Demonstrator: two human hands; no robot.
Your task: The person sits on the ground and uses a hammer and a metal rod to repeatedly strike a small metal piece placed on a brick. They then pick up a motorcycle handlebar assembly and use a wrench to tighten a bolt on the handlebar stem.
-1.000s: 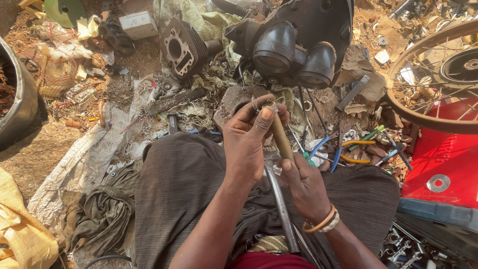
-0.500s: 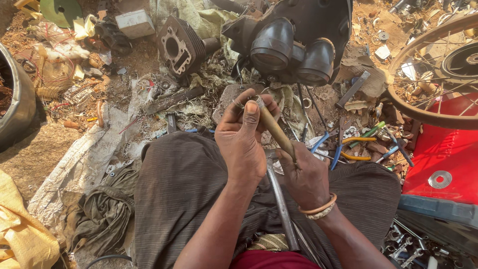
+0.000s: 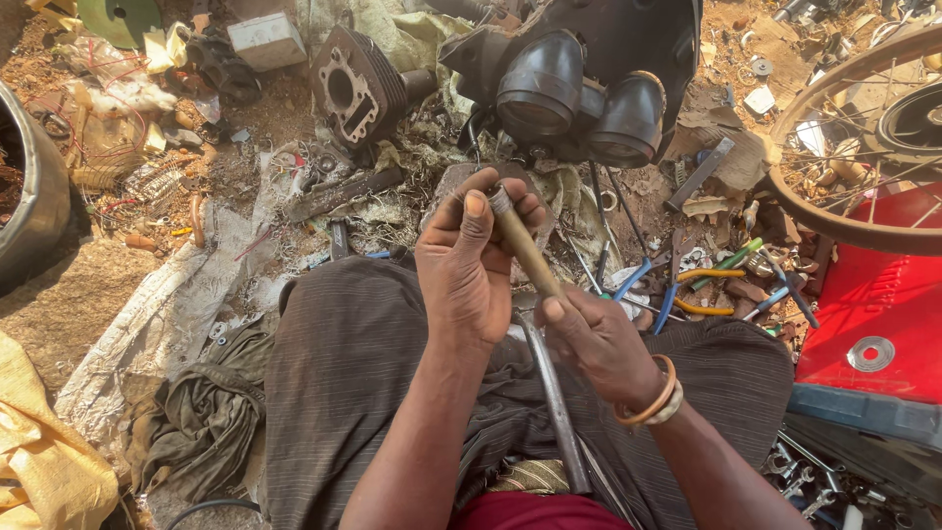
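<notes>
step: fitting rod end | left hand (image 3: 469, 267) pinching tip of rod (image 3: 524, 245), frame centre | right hand (image 3: 599, 344) gripping lower end | next: likely steadying, twisting carefully

Few pkgs, no screens or signs. Small whitish-grey rectangular box (image 3: 266, 39) at top left, lying on reddish dirt, tilted, just left of the finned metal cylinder block (image 3: 355, 86). Yellow crumpled plastic sack (image 3: 44, 461) at bottom-left corner, partly cut off by frame edge. Pale clear plastic wrapper w/ red string (image 3: 108, 118) at left, near the box, crumpled. Small white square packet or card (image 3: 758, 99) at upper right on the dirt, near the rusty spoked wheel rim (image 3: 824, 221); too small to tell which. Red flat panel (image 3: 883, 304) at right edge bears raised lettering, same red.
</notes>
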